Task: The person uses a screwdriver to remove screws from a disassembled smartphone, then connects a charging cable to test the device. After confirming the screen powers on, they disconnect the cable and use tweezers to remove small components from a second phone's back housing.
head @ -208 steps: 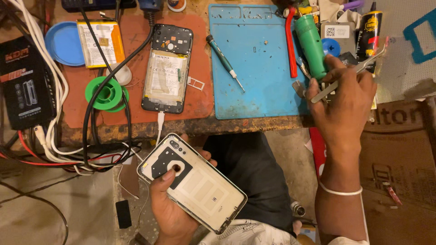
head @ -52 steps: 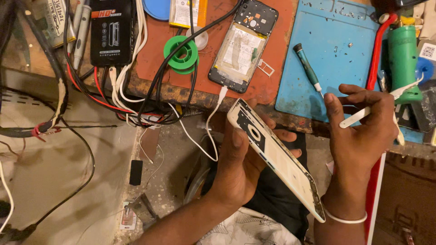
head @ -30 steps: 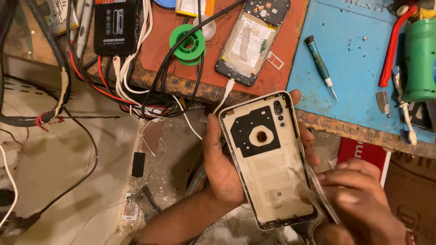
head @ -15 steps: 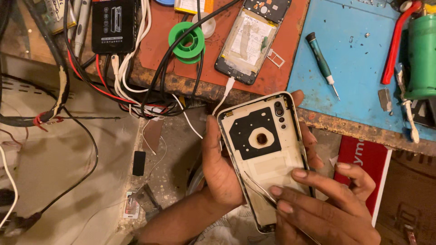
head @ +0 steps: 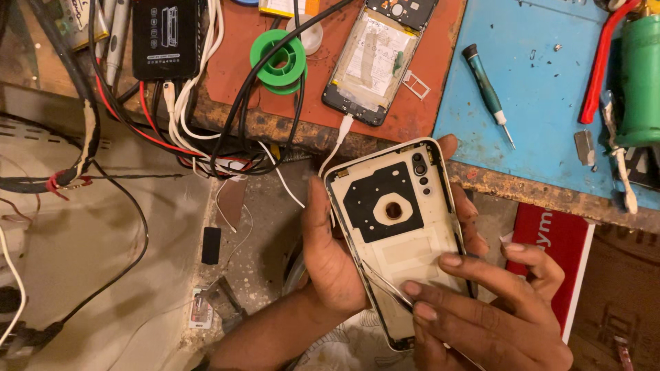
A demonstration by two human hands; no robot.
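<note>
My left hand (head: 331, 264) grips a white phone back cover (head: 405, 230) from below, inner side up, with a black panel and a round hole near its top. My right hand (head: 488, 312) lies over the cover's lower end and holds thin metal tweezers (head: 381, 282) whose tips rest against the cover's left inner edge. Both hands are below the edge of the workbench (head: 529, 189).
On the bench lie an opened phone (head: 375, 58) with a white cable plugged in, a green solder spool (head: 278, 62), a small screwdriver (head: 487, 89) on a blue mat (head: 550, 103), a black charger box (head: 165, 38), a green cylinder (head: 639, 75) and tangled cables (head: 199, 137). A red box (head: 550, 237) stands lower right.
The cover came up from a tilted hold to lie flat, inner side up. My right hand moved down from beside the bench onto the cover's lower end with the tweezers.
</note>
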